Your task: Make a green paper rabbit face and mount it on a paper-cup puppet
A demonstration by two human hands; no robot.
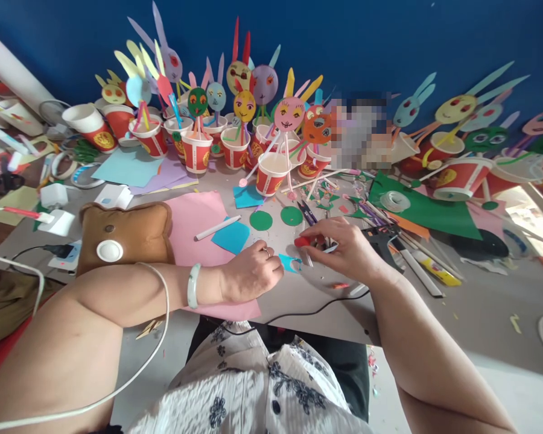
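Note:
My left hand (252,272), with a ring on it, is closed with its fingertips curled near a small blue paper piece (290,263); what it holds, if anything, is hidden. To its right, my right hand (341,247) pinches a small red object (302,241) between thumb and fingers. Two green paper circles (261,220) (292,216) lie flat beyond my hands. A cut blue paper (236,236) and a white pen (217,228) rest on pink paper (199,211) beside my left hand.
Red paper cups with paper faces, one at front (274,175), line the back. A brown cushion-like warmer (127,232) sits left. A black glue gun (382,238), a yellow tube (437,270) and green paper (420,205) lie right. A black cable (317,313) crosses the front.

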